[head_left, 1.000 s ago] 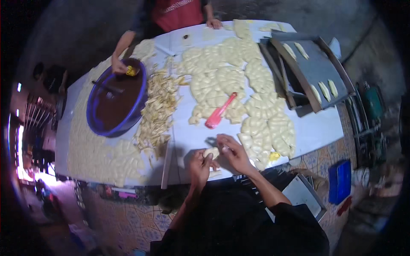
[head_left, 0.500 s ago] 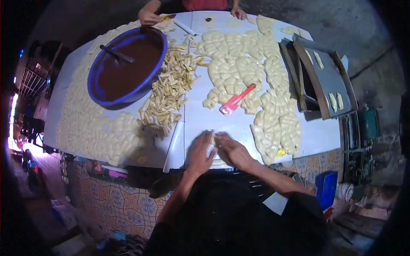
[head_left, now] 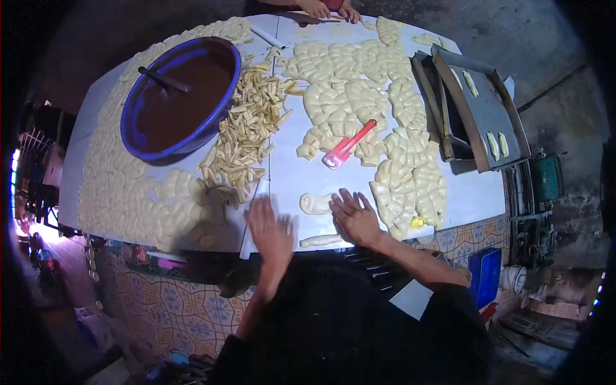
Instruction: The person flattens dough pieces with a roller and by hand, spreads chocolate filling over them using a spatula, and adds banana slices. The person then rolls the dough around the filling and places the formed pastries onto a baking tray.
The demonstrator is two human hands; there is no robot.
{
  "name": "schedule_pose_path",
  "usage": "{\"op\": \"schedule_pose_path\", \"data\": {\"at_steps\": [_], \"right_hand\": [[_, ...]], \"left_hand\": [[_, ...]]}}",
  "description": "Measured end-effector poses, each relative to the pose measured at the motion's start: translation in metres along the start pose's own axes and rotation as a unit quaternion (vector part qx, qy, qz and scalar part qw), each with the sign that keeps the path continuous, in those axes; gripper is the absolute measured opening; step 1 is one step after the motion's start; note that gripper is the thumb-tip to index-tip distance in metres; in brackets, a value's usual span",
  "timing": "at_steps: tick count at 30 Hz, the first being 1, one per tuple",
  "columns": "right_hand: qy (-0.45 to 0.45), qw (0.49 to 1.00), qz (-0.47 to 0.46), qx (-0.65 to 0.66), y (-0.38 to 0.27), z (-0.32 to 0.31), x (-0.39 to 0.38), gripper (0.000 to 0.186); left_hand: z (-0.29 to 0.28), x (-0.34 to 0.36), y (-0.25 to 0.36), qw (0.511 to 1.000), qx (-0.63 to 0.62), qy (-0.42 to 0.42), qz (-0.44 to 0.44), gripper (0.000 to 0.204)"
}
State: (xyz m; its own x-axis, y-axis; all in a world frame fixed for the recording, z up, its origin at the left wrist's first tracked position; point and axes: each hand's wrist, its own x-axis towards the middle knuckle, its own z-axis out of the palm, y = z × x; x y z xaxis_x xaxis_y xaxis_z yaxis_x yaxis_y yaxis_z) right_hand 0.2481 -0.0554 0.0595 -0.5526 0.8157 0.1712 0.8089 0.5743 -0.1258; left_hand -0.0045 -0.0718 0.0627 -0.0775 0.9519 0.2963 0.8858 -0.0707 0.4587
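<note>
A flattened pale dough piece (head_left: 314, 205) lies on the white tabletop in front of me. My right hand (head_left: 355, 219) rests at its right end, palm down with fingers spread. Nearer the table edge is a thin rolled dough strip (head_left: 322, 240), just left of my right wrist. Over to the left, my left hand (head_left: 271, 232) is over a white pipe-like roller (head_left: 246, 247), its fingers stretched out and not closed round it. Beyond the flattened piece lies a red-handled scraper-like tool (head_left: 350, 145), beside many pale dough pieces (head_left: 333, 106).
A blue basin (head_left: 128, 144) of brown batter holds a dark-handled utensil (head_left: 163, 79). Cut banana-like strips (head_left: 247, 128) are heaped beside it. More dough pieces (head_left: 122, 192) cover the left side. Metal trays (head_left: 487, 109) stand at right. Another person's hands (head_left: 314, 8) are at the far edge.
My hands have parted, uncovering the flattened dough piece. My left hand has moved left to the white roller, and my right hand slightly right. The other person's left-side hand has shifted right.
</note>
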Motion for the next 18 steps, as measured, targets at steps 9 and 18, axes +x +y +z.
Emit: {"op": "schedule_pose_path", "data": {"at_steps": [9, 18], "right_hand": [[-0.002, 0.979, -0.01, 0.205, -0.003, -0.019, -0.007, 0.047], [0.045, 0.979, 0.021, 0.197, 0.005, 0.006, -0.005, 0.043]], "left_hand": [[-0.01, 0.008, -0.001, 0.952, -0.087, -0.159, 0.247, 0.039], [0.001, -0.015, 0.003, 0.984, -0.022, -0.132, 0.118, 0.031]]}}
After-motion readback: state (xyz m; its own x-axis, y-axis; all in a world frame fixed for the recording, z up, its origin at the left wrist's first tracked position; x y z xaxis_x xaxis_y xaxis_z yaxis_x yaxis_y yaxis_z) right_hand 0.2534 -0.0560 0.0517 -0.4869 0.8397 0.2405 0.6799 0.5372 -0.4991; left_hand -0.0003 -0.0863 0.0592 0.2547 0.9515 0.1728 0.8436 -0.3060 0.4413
